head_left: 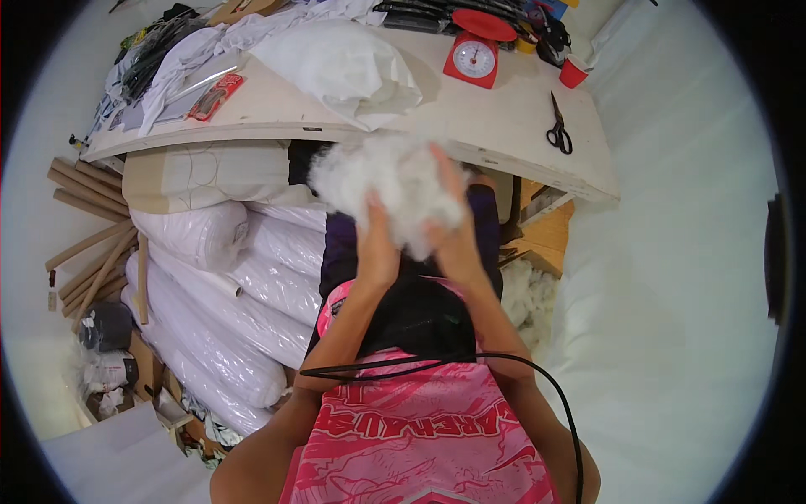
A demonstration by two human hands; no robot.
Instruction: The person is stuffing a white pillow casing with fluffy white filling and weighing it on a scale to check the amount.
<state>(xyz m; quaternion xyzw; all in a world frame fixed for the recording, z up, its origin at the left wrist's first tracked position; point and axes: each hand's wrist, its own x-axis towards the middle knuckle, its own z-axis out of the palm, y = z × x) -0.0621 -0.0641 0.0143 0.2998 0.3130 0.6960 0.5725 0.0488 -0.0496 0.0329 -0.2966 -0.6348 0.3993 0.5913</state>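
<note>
A big loose clump of white fibre stuffing [369, 172] is held up between my two hands, over my lap and just in front of the table's near edge. My left hand [376, 223] presses into its lower left side, fingers partly sunk in the fluff. On the other side my right hand [453, 214] grips it, blurred by motion, with fingers reaching up along the clump. Right behind, a stuffed white bag or cushion cover [340, 71] lies on the table [520, 126].
On the table are a red dial scale [474, 60], a red cup [574, 70], black scissors [558, 126] and a red package [216, 97]. Plastic-wrapped white rolls [210, 311] and cardboard tubes [92, 193] lie at left. More stuffing [531, 294] sits low at right. A black cable [537, 370] crosses my front.
</note>
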